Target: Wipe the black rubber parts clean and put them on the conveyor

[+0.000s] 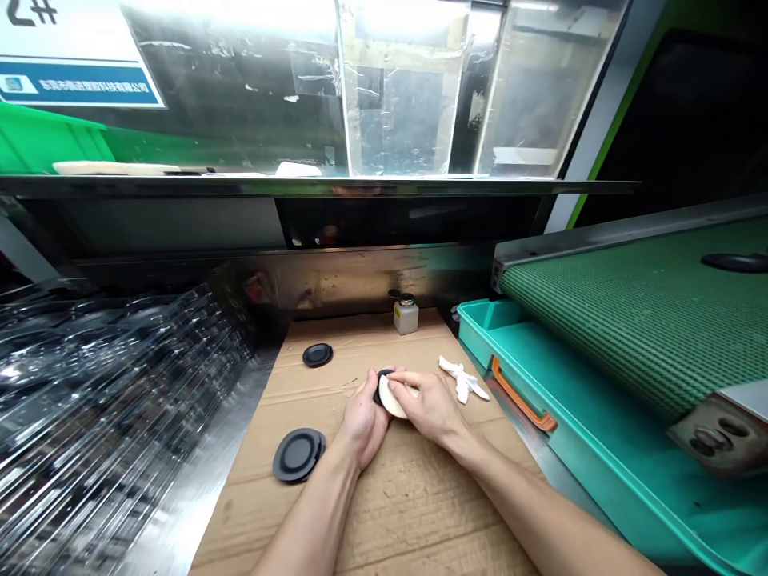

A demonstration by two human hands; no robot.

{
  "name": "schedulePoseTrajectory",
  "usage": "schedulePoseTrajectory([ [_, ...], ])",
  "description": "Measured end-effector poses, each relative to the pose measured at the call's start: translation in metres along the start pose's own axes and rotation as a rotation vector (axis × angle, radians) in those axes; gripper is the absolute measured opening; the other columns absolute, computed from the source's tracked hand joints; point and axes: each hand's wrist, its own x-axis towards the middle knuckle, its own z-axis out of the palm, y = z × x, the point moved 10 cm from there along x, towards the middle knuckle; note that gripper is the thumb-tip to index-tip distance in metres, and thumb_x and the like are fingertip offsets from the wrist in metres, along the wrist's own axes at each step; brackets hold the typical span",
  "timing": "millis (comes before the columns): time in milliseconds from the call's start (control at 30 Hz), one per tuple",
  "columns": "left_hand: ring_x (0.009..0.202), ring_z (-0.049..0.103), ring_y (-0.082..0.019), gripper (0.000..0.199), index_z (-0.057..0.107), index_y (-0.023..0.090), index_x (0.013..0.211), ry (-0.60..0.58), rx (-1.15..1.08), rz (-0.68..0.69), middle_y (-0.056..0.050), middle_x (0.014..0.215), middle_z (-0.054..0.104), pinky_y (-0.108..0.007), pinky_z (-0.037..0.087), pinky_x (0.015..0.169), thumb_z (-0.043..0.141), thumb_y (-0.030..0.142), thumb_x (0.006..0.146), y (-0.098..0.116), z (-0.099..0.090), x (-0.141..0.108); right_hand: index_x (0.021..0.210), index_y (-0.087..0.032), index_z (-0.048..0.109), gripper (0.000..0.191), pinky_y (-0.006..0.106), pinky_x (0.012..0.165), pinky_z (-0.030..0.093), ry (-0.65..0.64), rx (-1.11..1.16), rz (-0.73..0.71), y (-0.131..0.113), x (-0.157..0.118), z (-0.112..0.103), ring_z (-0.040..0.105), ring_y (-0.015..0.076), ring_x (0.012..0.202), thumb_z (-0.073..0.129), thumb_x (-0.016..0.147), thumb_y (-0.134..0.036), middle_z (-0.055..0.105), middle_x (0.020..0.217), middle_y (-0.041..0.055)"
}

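Over the middle of a cardboard sheet (pixel 414 496), my left hand (pixel 365 420) grips a black round disc (pixel 379 394), mostly covered by what lies against it. Pinched in my right hand (pixel 429 404) is a cream-white round pad (pixel 393 406), pressed on the disc's face. Left of my hands, a black round lid-like disc (pixel 318 354) lies farther back. Nearer, two overlapping dark discs (pixel 297 454) rest beside my left forearm. A crumpled white cloth (pixel 463 378) lies to the right of my right hand.
A small square bottle (pixel 406 315) stands at the cardboard's back. Stacked clear plastic trays (pixel 120 400) fill the left. On the right, a teal bin (pixel 576 448) with an orange handle (pixel 522 396) sits under a green conveyor belt (pixel 636 320). A metal shelf (pixel 372 186) crosses above.
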Motion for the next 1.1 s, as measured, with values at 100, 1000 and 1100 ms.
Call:
schedulePoseTrajectory([
  [100, 0.109, 0.063, -0.026, 0.023, 0.067, 0.010, 0.096, 0.004, 0.036, 0.002, -0.015, 0.108, 0.070, -0.041, 0.046, 0.102, 0.052, 0.027, 0.093, 0.000, 0.002, -0.003, 0.095, -0.022, 0.076, 0.029, 0.024, 0.071, 0.047, -0.123, 0.081, -0.025, -0.004, 0.001, 0.007, 0.066, 0.0168, 0.080, 0.050, 0.087, -0.033, 0.073, 0.088, -0.0006],
  [1000, 0.115, 0.060, -0.024, 0.034, 0.065, 0.011, 0.107, 0.022, -0.037, -0.037, -0.016, 0.122, 0.064, -0.041, 0.046, 0.105, 0.038, 0.030, 0.098, -0.001, -0.004, -0.001, 0.118, -0.037, 0.066, 0.032, 0.028, 0.082, 0.048, 0.044, -0.288, 0.036, -0.006, -0.008, 0.004, 0.068, 0.0201, 0.092, 0.044, 0.095, -0.042, 0.074, 0.101, -0.0008],
  [1100, 0.114, 0.061, -0.023, 0.032, 0.065, 0.011, 0.106, 0.063, -0.026, 0.001, -0.016, 0.120, 0.065, -0.040, 0.048, 0.103, 0.037, 0.026, 0.098, 0.005, -0.008, 0.000, 0.121, -0.039, 0.064, 0.033, 0.027, 0.080, 0.048, 0.076, -0.391, 0.075, -0.001, -0.009, -0.005, 0.069, 0.0202, 0.090, 0.043, 0.096, -0.043, 0.074, 0.098, -0.0005],
])
